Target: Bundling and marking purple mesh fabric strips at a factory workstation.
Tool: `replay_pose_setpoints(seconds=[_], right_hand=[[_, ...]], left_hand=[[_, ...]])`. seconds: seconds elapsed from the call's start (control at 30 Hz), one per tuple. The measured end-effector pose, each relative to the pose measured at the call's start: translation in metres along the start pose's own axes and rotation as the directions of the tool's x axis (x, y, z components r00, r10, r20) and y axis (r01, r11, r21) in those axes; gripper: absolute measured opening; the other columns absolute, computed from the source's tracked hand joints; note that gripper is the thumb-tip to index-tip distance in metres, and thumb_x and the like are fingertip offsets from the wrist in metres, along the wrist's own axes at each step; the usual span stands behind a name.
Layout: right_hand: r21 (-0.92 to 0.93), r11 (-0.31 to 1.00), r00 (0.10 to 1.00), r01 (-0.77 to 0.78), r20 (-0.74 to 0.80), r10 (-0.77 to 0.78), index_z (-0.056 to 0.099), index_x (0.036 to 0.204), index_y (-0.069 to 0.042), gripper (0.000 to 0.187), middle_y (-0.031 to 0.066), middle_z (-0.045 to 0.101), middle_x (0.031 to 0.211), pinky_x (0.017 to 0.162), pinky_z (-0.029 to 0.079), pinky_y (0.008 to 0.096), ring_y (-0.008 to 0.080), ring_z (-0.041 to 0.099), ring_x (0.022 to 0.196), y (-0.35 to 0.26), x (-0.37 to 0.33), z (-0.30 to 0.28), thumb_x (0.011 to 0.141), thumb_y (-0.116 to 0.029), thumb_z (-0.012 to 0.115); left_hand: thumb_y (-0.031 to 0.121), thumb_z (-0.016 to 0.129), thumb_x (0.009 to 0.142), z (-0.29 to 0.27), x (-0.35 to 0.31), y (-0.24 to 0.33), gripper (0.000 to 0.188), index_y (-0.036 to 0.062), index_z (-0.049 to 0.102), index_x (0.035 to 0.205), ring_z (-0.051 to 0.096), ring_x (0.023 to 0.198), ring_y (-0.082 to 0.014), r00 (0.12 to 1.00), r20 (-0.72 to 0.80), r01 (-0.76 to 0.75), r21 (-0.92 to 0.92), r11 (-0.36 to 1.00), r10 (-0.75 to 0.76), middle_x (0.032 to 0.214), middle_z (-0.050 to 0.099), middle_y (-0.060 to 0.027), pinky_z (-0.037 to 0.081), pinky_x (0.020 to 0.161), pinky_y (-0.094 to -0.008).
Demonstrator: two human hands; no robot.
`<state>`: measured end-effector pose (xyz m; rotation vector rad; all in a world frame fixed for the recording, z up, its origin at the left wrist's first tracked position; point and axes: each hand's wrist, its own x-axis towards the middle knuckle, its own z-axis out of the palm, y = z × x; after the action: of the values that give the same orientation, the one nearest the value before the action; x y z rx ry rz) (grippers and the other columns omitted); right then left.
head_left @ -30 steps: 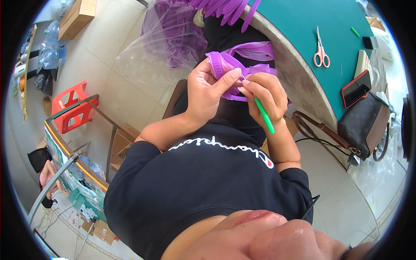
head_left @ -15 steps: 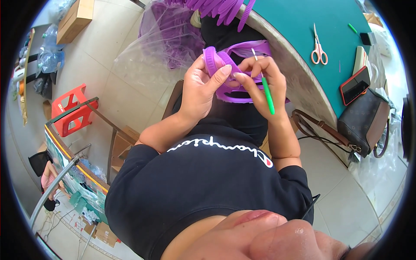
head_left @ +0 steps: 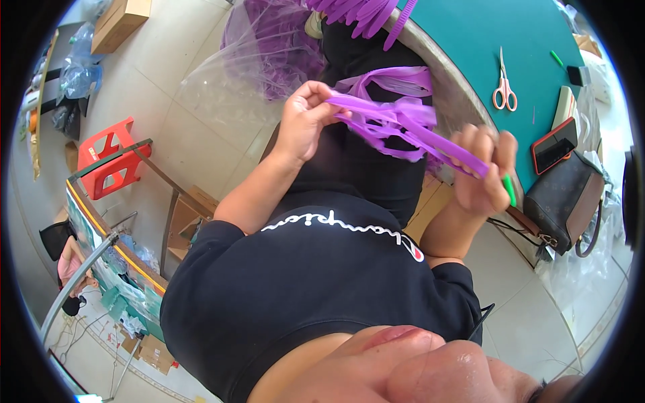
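A purple rubber strap [head_left: 447, 142] with looped, open parts is stretched between my two hands above my lap. My left hand [head_left: 302, 124] pinches its left end between thumb and fingers. My right hand [head_left: 482, 168] closes round the other end and also keeps hold of a slim tool with a green handle [head_left: 509, 191]; its tip is hidden by the hand. The strap's middle and my right hand are blurred by motion. More purple rubber pieces [head_left: 406, 77] lie on my dark trousers, just beyond the stretched strap.
On the green tabletop [head_left: 463, 47] at the right are scissors [head_left: 504, 91], a phone [head_left: 555, 146] and, at its far edge, several purple straps [head_left: 363, 17]. A handbag [head_left: 564, 201] stands beside it. A clear bag of purple pieces [head_left: 269, 54] lies ahead; a red stool [head_left: 107, 158] is left.
My hands have drawn apart, the right one moving right and toward me. The purple strap, bunched between them before, is now pulled out long. The green-handled tool moved with my right hand.
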<state>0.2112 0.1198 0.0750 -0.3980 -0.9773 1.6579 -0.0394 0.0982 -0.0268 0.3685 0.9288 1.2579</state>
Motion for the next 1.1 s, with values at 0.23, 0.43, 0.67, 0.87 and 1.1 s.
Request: replay_pose_setpoints(seconds=[0.23,0.43,0.67,0.87,1.1], right_hand=[[0.575,0.799,0.985,0.174,-0.093,-0.147,0.041,0.079,-0.017,0.024,-0.0013,0.046,0.078,0.062,0.035,0.0294,0.0128,0.043,0.071,-0.05,-0.022,-0.033,0.088,-0.009,0.062],[0.122,0.939,0.919,0.321,-0.279,-0.278,0.048,0.083,-0.012,0.019,-0.0006,0.047,0.089,0.068,0.034,0.0277,0.0125,0.041,0.077,-0.077,-0.026,-0.04,0.087,-0.002,0.064],[0.099,0.98,0.975,0.174,-0.156,-0.157,0.046,0.081,-0.016,0.022,0.0002,0.048,0.093,0.07,0.034,0.0277,0.0129,0.043,0.08,-0.059,-0.017,-0.037,0.088,-0.001,0.061],[0.153,0.974,0.985,0.169,-0.065,-0.161,0.044,0.081,-0.018,0.024,0.0009,0.048,0.092,0.069,0.037,0.0281,0.0132,0.045,0.08,-0.052,-0.009,-0.026,0.089,-0.002,0.059],[0.112,0.982,0.988,0.149,-0.068,-0.142,0.045,0.079,-0.016,0.026,-0.0006,0.046,0.09,0.07,0.036,0.0267,0.0119,0.044,0.078,-0.054,-0.012,-0.011,0.086,0.002,0.062]], left_hand=[[0.001,0.06,0.088,-0.036,0.002,-0.022,0.014,0.0045,0.058,0.101,0.063,0.096,-0.022,0.928,-0.229,0.226,-0.28,0.933,-0.293,0.1,0.064,-0.0084,0.052,0.09,-0.0388],[0.006,0.063,0.088,-0.059,-0.003,-0.014,0.016,0.0043,0.06,0.104,0.063,0.095,-0.0208,0.943,-0.196,0.223,-0.228,0.948,-0.269,0.101,0.065,-0.0086,0.051,0.091,-0.0376],[0.014,0.07,0.084,-0.055,-0.011,-0.008,0.055,0.0002,0.042,0.129,0.056,0.109,-0.0262,0.886,-0.44,0.17,0.012,0.985,-0.147,0.116,0.055,-0.0134,0.044,0.095,-0.0388],[0.027,0.07,0.082,0.045,-0.01,0.003,0.023,0.009,0.065,0.096,0.054,0.109,-0.0262,0.709,0.502,-0.662,0.715,0.224,0.496,0.103,0.063,-0.0072,0.035,0.098,-0.0385],[0.016,0.073,0.078,0.092,0.006,-0.028,0.014,0.0088,0.064,0.085,0.057,0.086,-0.024,0.57,0.665,-0.763,0.646,0.011,0.483,0.082,0.063,-0.0039,0.038,0.082,-0.0374]])
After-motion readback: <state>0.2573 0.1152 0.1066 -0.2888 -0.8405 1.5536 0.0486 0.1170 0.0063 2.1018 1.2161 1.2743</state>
